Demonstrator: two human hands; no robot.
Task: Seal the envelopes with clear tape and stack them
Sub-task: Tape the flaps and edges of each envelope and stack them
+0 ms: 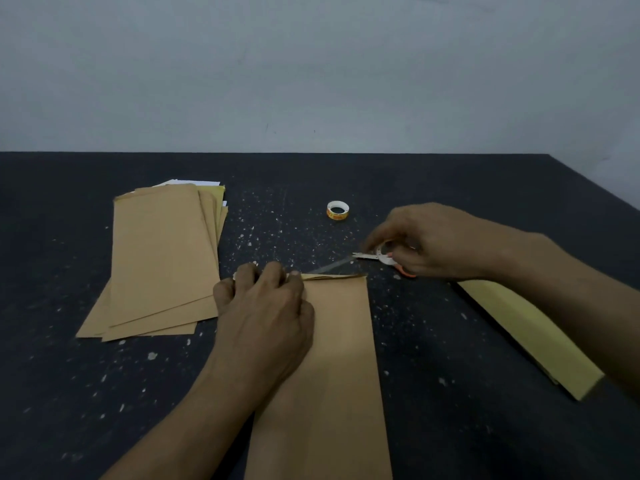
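Pinning envelope (332,341) at frame centre: left hand (266,306) fingers curled, pinching top edge. Right hand (433,240) grips scissors (381,256) at clear tape strip (329,266), centre-right. Envelope thin, light, floppy, likely creases easily; hold flat near flap.

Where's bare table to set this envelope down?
Bare: far strip behind the tape roll; near-left corner below the envelope stack; gap between centre envelope and yellow envelope. Crowded: between left hand and right hand gripping tape dispenser, tape strip stretched there.
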